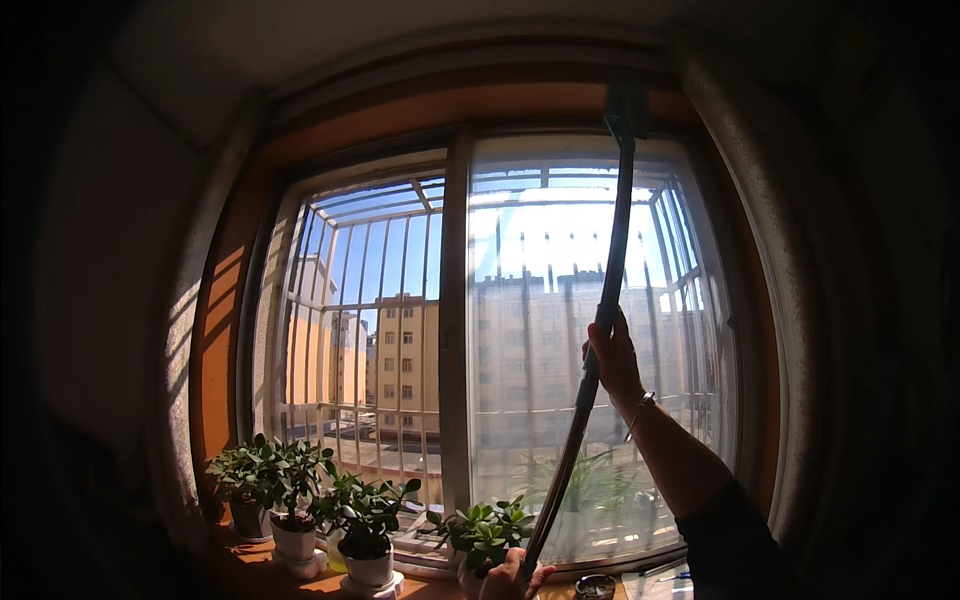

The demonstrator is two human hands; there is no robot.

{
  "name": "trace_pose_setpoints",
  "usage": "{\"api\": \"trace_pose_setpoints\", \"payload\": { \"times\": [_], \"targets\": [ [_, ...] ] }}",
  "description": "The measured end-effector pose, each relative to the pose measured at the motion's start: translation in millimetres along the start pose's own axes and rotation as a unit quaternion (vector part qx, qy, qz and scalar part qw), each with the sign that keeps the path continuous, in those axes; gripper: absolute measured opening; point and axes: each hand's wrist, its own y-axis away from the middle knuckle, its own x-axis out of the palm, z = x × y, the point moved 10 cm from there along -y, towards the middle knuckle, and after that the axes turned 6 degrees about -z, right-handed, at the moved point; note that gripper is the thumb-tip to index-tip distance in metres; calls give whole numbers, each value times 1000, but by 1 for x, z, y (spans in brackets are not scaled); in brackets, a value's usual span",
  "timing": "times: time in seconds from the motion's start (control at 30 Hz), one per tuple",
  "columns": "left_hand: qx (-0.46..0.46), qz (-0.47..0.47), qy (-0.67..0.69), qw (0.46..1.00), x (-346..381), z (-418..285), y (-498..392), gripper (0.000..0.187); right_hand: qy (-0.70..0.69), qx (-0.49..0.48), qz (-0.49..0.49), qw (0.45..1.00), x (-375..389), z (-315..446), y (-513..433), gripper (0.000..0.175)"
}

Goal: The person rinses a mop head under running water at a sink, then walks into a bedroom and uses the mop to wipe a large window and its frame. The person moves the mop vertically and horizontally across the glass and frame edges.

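Observation:
A long-handled window cleaner slants up across the right-hand window pane. My right hand grips its pole around the middle, near a grey-green joint, and a bracelet circles that wrist. Lower down, at the bottom edge of the view, my left hand is closed around the pole's lower end. The dark flat head of the tool is up at the top of the window, over the brown upper frame. Whether it touches the frame cannot be told. The right pane looks hazy and streaked.
Several potted jade plants line the wooden sill; another jade plant stands right beside my left hand. A small round dish sits at the sill's right. Outside are metal security bars, and a blurred leafy plant shows through the glass.

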Motion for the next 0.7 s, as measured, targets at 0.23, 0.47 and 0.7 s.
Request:
{"api": "trace_pose_setpoints", "payload": {
  "times": [0.23, 0.47, 0.7],
  "targets": [
    [-202, 70, 181, 960, -10, 13, -141, 46, 50, -3, -30, 998, -29, 37, -90, 30],
    [-257, 49, 232, 937, -13, 20, -148, 46, 30, 3, -18, 999, -18, 55, -106, 26],
    [-251, -16, 215, 944, -95, -20, -150, 30, 108, -4, 8, 994, 29, 56, -99, 39]
  ]
}}
